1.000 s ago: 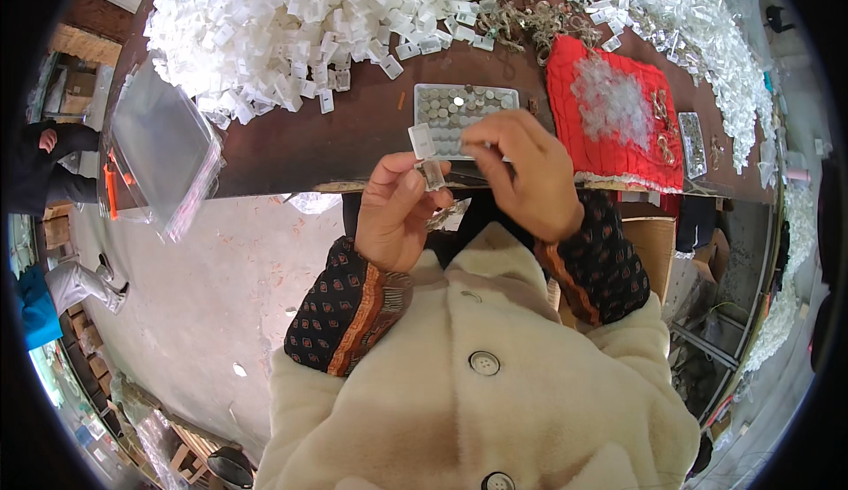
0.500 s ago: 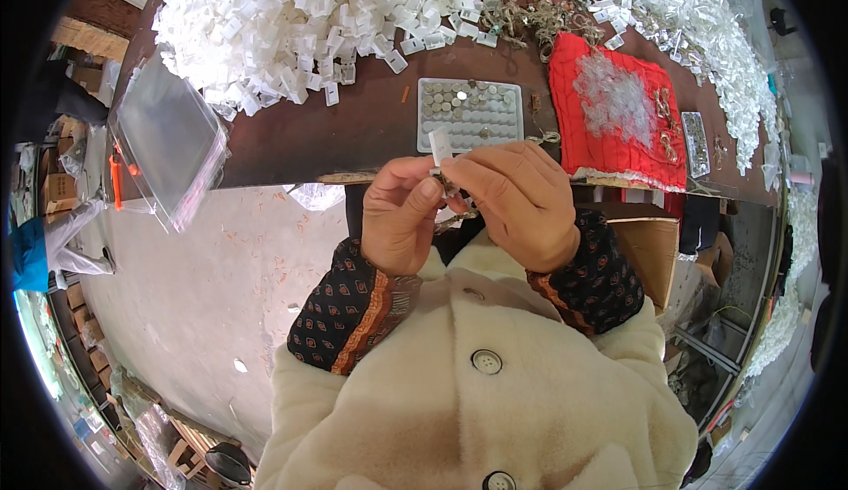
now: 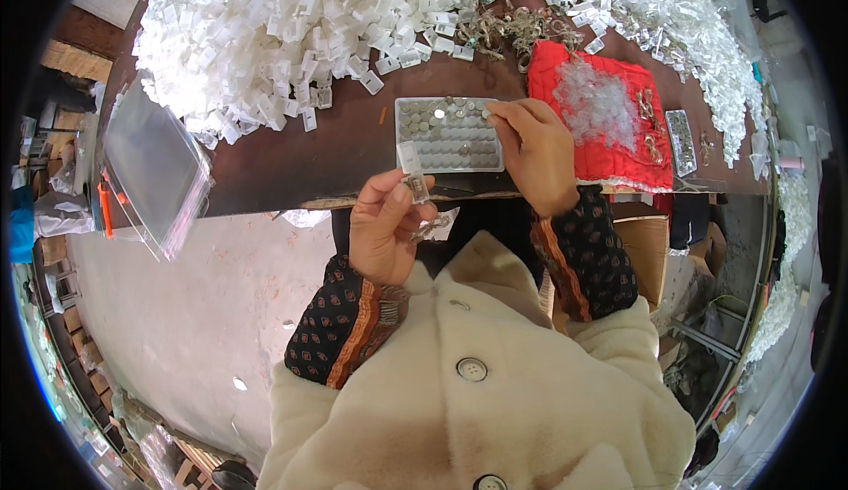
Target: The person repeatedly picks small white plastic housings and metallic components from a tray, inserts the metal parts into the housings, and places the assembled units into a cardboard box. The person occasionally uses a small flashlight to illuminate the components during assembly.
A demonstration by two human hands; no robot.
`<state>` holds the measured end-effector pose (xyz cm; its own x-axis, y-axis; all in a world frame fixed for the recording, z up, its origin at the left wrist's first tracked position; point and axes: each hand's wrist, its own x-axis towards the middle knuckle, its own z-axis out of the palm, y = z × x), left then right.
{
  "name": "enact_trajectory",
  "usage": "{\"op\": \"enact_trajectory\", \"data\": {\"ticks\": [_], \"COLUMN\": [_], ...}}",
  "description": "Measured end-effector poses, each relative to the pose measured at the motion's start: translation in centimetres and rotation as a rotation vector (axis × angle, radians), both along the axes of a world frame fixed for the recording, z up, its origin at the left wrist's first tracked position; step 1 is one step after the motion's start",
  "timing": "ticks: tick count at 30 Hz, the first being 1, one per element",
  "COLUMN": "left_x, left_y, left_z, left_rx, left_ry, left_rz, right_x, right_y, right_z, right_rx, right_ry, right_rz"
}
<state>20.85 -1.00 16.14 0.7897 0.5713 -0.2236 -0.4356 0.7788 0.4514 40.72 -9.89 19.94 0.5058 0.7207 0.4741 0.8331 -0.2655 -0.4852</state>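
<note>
My left hand (image 3: 385,234) is closed around a small white plastic case (image 3: 409,156) whose lid stands up. Wire and small parts show in its lower half, and a tangled strand hangs below my fingers. My right hand (image 3: 539,154) reaches to the upper right corner of a pale tray (image 3: 449,169), thumb and fingertips pinched together. Whatever they hold is too small to make out. Round silver button cells (image 3: 439,113) sit in the tray's upper pockets; several lower pockets hold none.
A big heap of white plastic cases (image 3: 256,39) covers the back of the brown table (image 3: 291,167). Tangled wires (image 3: 508,30) lie beside it. To the right are a red cloth (image 3: 552,70) with clear plastic pieces and a small clear box (image 3: 680,141). Clear bags (image 3: 155,159) lie left.
My right hand has left the case and moved up and right to the tray. My left hand still holds the open case, now slightly lower and further left.
</note>
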Motion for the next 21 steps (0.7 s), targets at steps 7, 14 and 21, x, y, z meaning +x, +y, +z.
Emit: {"op": "enact_trajectory", "data": {"ticks": [7,14,21], "left_x": [0.2,0.1,-0.1], "left_y": [0.2,0.2,-0.3], "left_z": [-0.5,-0.4,0.5], "left_rx": [-0.030,-0.041,0.013], "left_ry": [-0.016,-0.037,-0.109], "left_rz": [-0.009,-0.049,-0.069], "right_x": [1.0,0.5,-5.4], "right_y": [0.3,0.7,0.1], "right_z": [-2.5,-0.8,2.5], "right_rx": [-0.093,-0.185,0.175], "right_ry": [-0.058,0.022,0.204], "right_rz": [-0.061,-0.057,0.348]}}
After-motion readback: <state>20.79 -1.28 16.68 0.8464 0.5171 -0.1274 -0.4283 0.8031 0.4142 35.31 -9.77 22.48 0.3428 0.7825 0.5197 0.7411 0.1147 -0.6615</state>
